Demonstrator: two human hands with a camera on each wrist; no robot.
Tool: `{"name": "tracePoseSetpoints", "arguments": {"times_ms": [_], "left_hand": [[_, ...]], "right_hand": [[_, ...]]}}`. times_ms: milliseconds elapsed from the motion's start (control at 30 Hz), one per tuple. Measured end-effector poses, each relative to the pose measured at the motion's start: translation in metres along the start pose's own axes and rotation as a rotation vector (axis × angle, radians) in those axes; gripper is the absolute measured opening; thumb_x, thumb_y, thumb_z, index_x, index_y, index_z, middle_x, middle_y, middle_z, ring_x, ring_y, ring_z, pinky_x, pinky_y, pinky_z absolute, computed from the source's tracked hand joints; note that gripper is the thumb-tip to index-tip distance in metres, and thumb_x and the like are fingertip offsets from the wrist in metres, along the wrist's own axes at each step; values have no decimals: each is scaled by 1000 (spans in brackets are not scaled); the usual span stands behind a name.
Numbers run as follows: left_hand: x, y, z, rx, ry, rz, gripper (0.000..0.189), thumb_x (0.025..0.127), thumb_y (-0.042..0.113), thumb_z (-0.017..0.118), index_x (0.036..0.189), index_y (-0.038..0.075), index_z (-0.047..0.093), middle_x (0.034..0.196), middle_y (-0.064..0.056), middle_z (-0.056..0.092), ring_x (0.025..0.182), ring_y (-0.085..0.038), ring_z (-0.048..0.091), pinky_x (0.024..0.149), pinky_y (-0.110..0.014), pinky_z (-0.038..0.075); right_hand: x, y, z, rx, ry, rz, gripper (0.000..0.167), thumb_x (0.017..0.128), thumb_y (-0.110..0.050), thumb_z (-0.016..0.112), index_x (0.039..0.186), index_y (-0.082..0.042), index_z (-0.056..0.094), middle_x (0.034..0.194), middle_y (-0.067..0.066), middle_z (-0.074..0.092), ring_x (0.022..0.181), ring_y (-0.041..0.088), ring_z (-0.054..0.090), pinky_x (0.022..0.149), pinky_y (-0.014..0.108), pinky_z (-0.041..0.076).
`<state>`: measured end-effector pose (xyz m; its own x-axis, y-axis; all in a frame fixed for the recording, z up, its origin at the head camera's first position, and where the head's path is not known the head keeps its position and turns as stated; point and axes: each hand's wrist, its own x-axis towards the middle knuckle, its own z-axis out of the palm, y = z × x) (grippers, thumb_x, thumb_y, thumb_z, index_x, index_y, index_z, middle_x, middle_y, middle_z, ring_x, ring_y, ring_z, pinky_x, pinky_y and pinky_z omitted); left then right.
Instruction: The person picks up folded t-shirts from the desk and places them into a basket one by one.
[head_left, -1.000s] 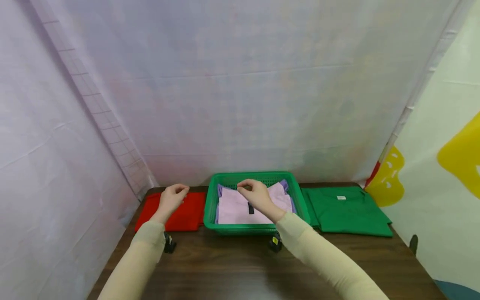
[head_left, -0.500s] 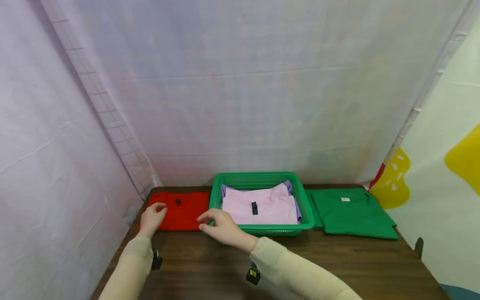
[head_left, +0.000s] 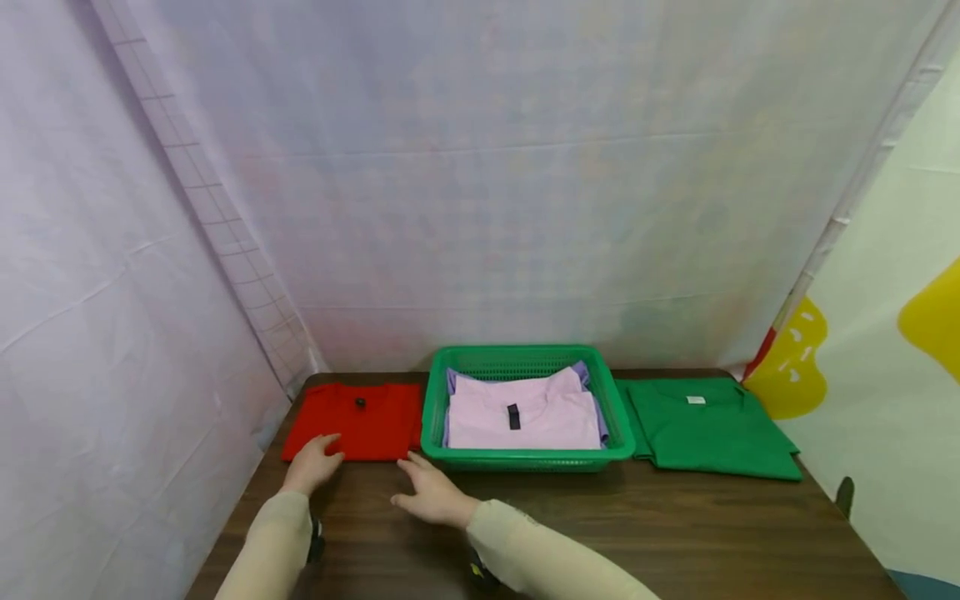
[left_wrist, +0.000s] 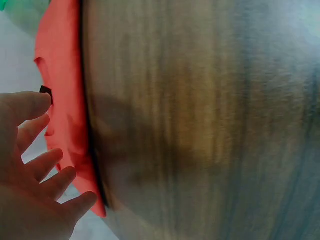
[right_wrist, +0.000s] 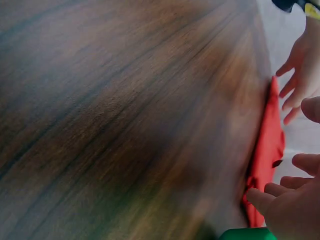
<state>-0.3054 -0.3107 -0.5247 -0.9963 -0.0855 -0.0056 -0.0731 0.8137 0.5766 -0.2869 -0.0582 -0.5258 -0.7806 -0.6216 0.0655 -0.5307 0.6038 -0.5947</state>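
A folded red T-shirt point(head_left: 367, 429) with a small dark neck label lies at the left of the table. At its near left corner is my left hand point(head_left: 313, 465), fingers spread and holding nothing; the left wrist view shows the same hand point(left_wrist: 40, 170) beside the red cloth point(left_wrist: 65, 95). My right hand point(head_left: 433, 490) is just in front of the shirt's near right corner, its fingers parted and free of any object. In the right wrist view that hand point(right_wrist: 295, 200) shows close to the red shirt's edge point(right_wrist: 262, 160).
A green plastic basket point(head_left: 525, 455) stands in the middle, with a folded pale pink shirt point(head_left: 480, 417) over purple cloth inside. Right of it lies folded green clothing point(head_left: 705, 433) with a white label. White curtains point(head_left: 487, 208) rise behind the brown wooden table point(head_left: 675, 525).
Both hands have come down toward the table and nearer me. The right hand has moved left from over the basket to the red shirt's front edge, and its fingers have spread.
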Motion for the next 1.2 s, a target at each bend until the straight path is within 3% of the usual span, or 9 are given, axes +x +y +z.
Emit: {"name": "tracePoseSetpoints", "arguments": {"times_ms": [200, 567, 900, 1200], "left_hand": [[-1, -8, 10, 57, -22, 10, 47, 93, 16, 57, 135, -4, 52, 144, -37, 33, 133, -52, 29, 104, -63, 28], [-9, -5, 18, 150, -51, -5, 41, 96, 21, 56, 132, 2, 59, 146, -37, 27, 131, -57, 27, 99, -68, 30], [-14, -2, 17, 167, -36, -5, 41, 96, 22, 57, 131, 2, 59, 146, -36, 27, 132, -56, 26, 99, -70, 28], [-27, -2, 23, 156, -11, 1, 41, 94, 20, 60, 131, 3, 60, 146, -36, 29, 131, -56, 28, 97, -69, 31]], "right_hand": [[8, 9, 10, -8, -8, 48, 66, 88, -30, 67, 141, 2, 46, 150, 22, 36, 138, 31, 34, 108, 35, 34], [12, 17, 14, -48, -23, 72, 66, 88, -33, 67, 141, 1, 46, 150, 21, 36, 138, 29, 34, 107, 33, 35], [8, 17, 8, -42, -18, 75, 67, 86, -29, 68, 141, 2, 46, 149, 22, 37, 136, 31, 37, 106, 33, 37], [4, 18, 11, -56, -33, 59, 64, 86, -30, 68, 141, -4, 48, 150, 20, 36, 136, 31, 38, 106, 33, 36]]}}
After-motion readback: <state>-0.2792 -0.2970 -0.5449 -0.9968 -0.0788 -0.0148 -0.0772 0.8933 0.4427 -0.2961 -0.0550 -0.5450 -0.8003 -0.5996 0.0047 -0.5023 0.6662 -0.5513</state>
